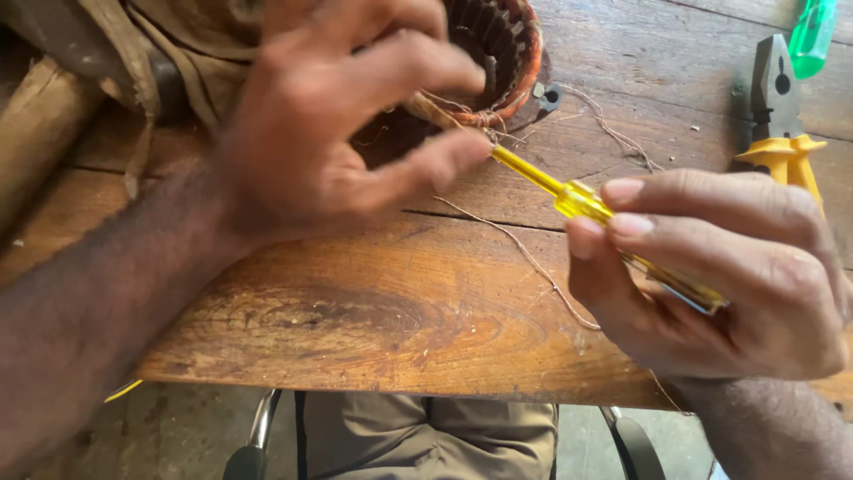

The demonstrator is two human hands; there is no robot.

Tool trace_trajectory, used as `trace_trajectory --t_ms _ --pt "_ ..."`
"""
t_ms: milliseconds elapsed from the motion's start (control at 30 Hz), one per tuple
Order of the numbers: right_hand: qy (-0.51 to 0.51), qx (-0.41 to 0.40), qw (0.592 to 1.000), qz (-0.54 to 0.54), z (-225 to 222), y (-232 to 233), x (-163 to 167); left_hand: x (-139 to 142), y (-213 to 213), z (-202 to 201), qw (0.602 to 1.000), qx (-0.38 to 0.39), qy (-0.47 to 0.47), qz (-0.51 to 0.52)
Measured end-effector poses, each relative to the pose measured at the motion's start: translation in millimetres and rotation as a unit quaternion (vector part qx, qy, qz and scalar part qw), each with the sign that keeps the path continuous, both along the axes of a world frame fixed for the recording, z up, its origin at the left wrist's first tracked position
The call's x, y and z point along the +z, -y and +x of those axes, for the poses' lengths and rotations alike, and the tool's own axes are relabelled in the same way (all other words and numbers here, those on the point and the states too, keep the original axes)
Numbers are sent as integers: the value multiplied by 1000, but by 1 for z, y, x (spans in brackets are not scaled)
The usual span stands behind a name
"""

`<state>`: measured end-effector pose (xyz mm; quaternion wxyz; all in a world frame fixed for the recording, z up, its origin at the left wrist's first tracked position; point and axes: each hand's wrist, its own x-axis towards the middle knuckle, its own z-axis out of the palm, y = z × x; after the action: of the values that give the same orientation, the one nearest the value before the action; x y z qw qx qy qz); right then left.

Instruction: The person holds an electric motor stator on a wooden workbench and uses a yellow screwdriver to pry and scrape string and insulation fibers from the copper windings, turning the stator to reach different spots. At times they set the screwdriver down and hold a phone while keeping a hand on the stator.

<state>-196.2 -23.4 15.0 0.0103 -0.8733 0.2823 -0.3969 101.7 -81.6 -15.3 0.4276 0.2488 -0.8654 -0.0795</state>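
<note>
The right hand is gripping a yellow screwdriver, fingers clenched on its handle, aiming the tip at the stator on the desk. The left hand is hovering over the stator, fingers spread and holding nothing, probably to steady it. Pliers are lying well to the right.

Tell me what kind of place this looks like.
Probably a small electrical repair workshop: a motor stator with copper windings sits on a worn wooden bench, with yellow-handled pliers beside it and a screwdriver in the right hand.
</note>
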Motion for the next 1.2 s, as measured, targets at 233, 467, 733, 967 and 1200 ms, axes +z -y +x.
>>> trace_trajectory --t_ms 233,467,733,967,1200 --pt "9 -17 1000 -15 13 -5 -2 4 -10 -3 998 37 40 -8" --pt "-15 -36 999 -31 10 -9 -3 -2 -10 -2 999 30 38 -8" --pt "20 -45 999 10 7 -4 -13 5 -9 -8 998 53 36 -4" --pt "80 -56 981 166 14 -2 -5 -4 -13 -16 997 57 -11 52" --pt "159 -75 951 255 30 -4 12 -2 -15 -17 997 64 -10 53"
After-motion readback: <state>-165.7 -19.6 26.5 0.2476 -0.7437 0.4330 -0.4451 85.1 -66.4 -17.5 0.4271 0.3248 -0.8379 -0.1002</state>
